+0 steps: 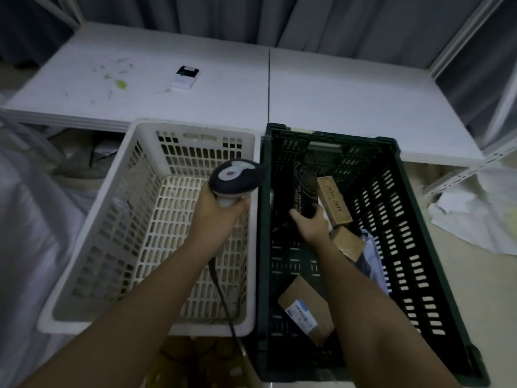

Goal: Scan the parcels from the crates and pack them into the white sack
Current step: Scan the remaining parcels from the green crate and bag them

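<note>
One black parcel (pixel 305 191) stands in the dark crate (pixel 419 247), its long axis toward the far wall, gripped at its near end by the right hand (pixel 310 222). Just left, over the white crate (pixel 92 225), the left hand (pixel 221 211) grips the scanner (pixel 237 175).

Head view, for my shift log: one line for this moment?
left hand: holds scanner | right hand: grips black parcel | green crate

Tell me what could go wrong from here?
The right hand grips only the near end of the black box, so it might slip back into the dark crate. The scanner in the left hand trails a cable that could snag on the white crate.
</note>
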### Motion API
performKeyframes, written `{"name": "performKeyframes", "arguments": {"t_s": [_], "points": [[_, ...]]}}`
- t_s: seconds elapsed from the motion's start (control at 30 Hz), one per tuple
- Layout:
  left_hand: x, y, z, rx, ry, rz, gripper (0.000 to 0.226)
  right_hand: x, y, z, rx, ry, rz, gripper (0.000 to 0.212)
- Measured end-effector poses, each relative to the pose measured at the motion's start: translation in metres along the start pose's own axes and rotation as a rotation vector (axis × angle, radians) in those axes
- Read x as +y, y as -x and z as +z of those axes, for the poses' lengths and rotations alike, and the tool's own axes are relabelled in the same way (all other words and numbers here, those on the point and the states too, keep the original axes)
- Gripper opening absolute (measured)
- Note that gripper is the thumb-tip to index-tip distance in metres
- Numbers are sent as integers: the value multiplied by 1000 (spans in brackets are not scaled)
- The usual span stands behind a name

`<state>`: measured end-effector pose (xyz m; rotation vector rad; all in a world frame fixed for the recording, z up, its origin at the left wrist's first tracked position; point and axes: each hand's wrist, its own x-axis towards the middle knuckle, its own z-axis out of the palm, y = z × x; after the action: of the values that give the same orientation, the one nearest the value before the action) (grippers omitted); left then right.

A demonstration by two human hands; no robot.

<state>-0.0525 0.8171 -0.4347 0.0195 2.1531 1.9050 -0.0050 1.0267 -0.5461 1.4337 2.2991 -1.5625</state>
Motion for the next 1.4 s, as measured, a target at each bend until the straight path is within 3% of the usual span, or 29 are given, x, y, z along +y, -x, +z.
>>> {"name": "performKeyframes", "arguments": {"t_s": [0.13, 0.27, 0.47, 0.57, 0.63, 0.7, 0.77, 0.87, 0.93, 1.0, 1.07, 1.2, 1.4], "points": [[14, 23, -3, 45, 38, 36, 62, 2, 55, -50, -13, -325, -82, 51], [29, 54, -3, 50, 30, 67, 62, 0, 121, -83, -158, -493, -160, 32], [42, 102, -21, 55, 103, 82, 62, 12, 187, -86, -414, -419, -169, 29], [36, 119, -36, 26, 92, 34, 62, 15, 203, -78, -453, -280, -117, 38], [30, 126, -44, -15, 68, -23, 62, 16, 211, -74, -463, -169, -190, 39], [27, 128, -48, -63, 19, -49, 62, 19, 214, -71, -397, -140, -313, 33], [25, 128, -49, -104, -21, -40, 62, 21, 214, -70, -220, -66, -515, 34], [23, 126, -49, -167, -19, -28, 64, 18, 213, -71, -54, 210, -740, 36], [21, 124, -49, -173, -25, -35, 64, 18, 212, -69, -50, 290, -713, 28], [20, 121, -48, -155, -27, -34, 64, 18, 212, -67, -80, 408, -645, 57], [19, 120, -48, -131, -13, -23, 63, 19, 213, -63, -81, 438, -608, 63], [18, 116, -49, -48, 55, -3, 65, 15, 212, -65, -304, -271, -375, 28], [16, 112, -54, -3, 113, -63, 66, 15, 215, -57, -370, -193, -290, 13]]}}
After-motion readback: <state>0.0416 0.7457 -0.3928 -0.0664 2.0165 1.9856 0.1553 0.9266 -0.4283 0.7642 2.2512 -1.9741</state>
